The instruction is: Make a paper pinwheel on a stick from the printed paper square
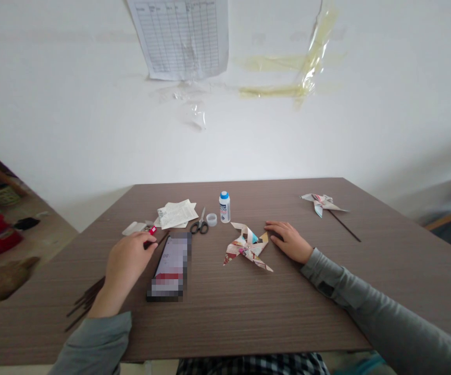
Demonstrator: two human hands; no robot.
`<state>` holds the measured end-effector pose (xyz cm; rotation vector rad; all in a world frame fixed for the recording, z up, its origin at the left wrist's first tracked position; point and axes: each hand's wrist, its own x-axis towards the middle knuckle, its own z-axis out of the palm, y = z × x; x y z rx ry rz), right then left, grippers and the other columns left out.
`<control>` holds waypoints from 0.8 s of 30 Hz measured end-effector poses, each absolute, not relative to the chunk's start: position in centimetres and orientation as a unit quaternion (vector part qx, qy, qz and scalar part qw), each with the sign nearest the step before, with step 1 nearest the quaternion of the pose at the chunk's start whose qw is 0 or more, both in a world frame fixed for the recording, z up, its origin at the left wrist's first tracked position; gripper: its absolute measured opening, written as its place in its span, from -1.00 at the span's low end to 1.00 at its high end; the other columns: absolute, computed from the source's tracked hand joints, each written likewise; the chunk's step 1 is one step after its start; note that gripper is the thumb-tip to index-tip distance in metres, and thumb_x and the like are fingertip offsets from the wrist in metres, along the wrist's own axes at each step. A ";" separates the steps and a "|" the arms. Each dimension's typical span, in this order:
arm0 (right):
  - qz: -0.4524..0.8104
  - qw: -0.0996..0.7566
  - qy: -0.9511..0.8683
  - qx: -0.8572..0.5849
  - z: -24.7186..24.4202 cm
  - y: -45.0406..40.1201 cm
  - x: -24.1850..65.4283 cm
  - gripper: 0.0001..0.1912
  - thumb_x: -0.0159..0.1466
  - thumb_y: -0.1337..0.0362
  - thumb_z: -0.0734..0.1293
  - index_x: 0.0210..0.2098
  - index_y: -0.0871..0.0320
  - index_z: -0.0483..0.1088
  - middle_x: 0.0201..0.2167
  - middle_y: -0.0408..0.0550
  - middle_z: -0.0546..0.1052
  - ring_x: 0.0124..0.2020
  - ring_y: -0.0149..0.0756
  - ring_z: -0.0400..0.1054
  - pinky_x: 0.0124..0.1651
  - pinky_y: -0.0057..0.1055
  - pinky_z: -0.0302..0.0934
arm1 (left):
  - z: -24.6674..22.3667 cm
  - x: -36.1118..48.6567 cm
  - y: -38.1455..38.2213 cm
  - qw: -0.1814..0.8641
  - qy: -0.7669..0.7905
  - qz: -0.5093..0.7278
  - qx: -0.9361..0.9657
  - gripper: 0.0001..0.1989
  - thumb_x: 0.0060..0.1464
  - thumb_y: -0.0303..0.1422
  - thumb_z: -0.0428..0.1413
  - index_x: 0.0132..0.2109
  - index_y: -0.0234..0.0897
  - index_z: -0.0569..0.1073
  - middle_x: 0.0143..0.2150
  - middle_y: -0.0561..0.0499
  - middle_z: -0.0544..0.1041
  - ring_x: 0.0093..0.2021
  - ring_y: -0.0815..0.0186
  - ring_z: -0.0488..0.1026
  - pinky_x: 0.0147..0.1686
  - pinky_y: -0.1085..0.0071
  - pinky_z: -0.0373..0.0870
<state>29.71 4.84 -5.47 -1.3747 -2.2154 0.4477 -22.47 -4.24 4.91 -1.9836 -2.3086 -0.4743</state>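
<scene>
My left hand [126, 258] is closed in a pinch at the left of the table, with a thin dark stick [163, 239] in its fingers. The stick's visible end points toward the upper right, beside the phone [170, 265]. More dark sticks [87, 297] lie partly hidden under my left forearm. A paper pinwheel [246, 250], folded from printed paper, lies at the middle without a visible stick. Next to its right blade, my right hand [290, 240] rests on the table with fingers stretched out; whether they touch the paper I cannot tell.
Behind the phone are paper sheets [176, 213], scissors [199, 225], a small translucent cup [212, 219] and a white bottle with a blue cap [224, 208]. A small red item [152, 229] is near my left fingers. Another pinwheel [322, 203] on a stick lies at the right. A wall [272, 146] stands behind the table.
</scene>
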 end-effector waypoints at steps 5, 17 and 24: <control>0.165 0.241 -0.814 -0.503 -5.8 5.0 29.6 -0.53 0.61 0.25 0.44 0.42 -0.02 0.81 0.63 0.20 0.73 0.67 0.29 0.60 0.77 0.42 0.40 | 3.4 -23.1 -4.4 0.079 -0.761 -0.115 -0.634 -0.70 0.43 -0.29 0.25 -0.13 -0.05 0.92 0.30 -0.18 0.95 0.34 -0.29 0.82 0.41 -0.14 0.75; 0.161 0.254 -0.815 -0.495 -6.3 5.5 30.2 -0.57 0.62 0.23 0.47 0.39 -0.06 0.83 0.60 0.18 0.76 0.64 0.32 0.63 0.72 0.40 0.48 | 3.9 -21.5 -4.6 0.098 -0.779 -0.027 -0.619 -0.61 0.61 -0.30 0.21 -0.01 -0.07 0.98 0.57 -0.19 0.82 0.62 -0.32 0.63 0.60 -0.17 0.52; 0.162 0.239 -0.817 -0.499 -6.0 5.3 30.0 -0.54 0.64 0.23 0.44 0.43 -0.01 0.81 0.64 0.22 0.73 0.67 0.34 0.60 0.76 0.43 0.42 | 3.7 -21.2 -4.5 0.094 -0.776 -0.050 -0.622 -0.59 0.58 -0.35 0.19 -0.06 -0.16 0.98 0.60 -0.28 0.79 0.63 -0.39 0.63 0.62 -0.26 0.54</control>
